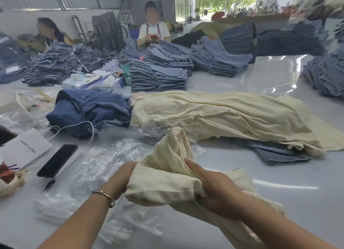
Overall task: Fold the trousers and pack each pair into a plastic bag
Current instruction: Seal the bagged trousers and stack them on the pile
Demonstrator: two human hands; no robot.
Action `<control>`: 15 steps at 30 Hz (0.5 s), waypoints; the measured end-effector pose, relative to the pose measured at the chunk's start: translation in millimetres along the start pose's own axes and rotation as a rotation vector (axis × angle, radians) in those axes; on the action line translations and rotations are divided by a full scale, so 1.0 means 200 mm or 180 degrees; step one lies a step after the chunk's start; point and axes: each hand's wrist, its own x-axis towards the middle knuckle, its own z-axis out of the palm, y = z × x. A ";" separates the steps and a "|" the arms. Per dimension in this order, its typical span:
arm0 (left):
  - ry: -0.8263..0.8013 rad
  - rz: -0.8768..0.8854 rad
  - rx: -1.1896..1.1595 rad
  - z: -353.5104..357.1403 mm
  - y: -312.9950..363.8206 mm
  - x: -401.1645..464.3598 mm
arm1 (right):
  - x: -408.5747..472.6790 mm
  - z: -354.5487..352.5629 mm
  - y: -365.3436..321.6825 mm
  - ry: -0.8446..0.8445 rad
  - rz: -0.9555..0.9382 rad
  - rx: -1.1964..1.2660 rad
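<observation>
A folded pair of cream trousers (167, 176) is bunched up above the table in front of me. My left hand (122, 178) goes under its left end, the fingers hidden by the cloth. My right hand (214, 189) grips the right side, thumb below and fingers lying along the top. Clear plastic bags (104, 161) lie crumpled under and left of the trousers. Another flat pile of cream trousers (232, 116) lies across the table behind, over a blue pair (275, 152).
A black phone (56, 160) with a white cable and a white paper bag (24, 148) lie at the left. Crumpled dark blue jeans (87, 109) sit behind them. Stacks of folded jeans (158, 77) fill the far table, where two people sit.
</observation>
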 end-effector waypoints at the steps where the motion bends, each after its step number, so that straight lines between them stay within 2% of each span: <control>1: 0.0057 0.0087 -0.0023 -0.02 0.00 0.00 | -0.01 0.01 0.00 -0.0009 -0.0043 0.0043; 2: 0.0093 0.0222 0.0008 -0.03 0.01 -0.01 | -0.01 0.01 0.01 -0.0019 -0.0106 0.0066; 5: 0.0191 0.0147 -0.0771 -0.09 0.01 -0.02 | -0.02 0.03 0.01 -0.0156 -0.0436 -0.0216; 7: 0.0138 0.0206 -0.0914 -0.11 0.05 -0.03 | -0.03 0.06 -0.02 -0.0323 -0.0687 -0.0413; 11: -0.0092 0.0919 -0.0279 -0.06 0.19 -0.14 | -0.01 0.14 -0.07 -0.0651 -0.0773 -0.0654; 15: -0.0021 0.2054 0.0581 0.01 0.21 -0.25 | 0.02 0.15 -0.07 -0.0448 -0.0461 -0.0621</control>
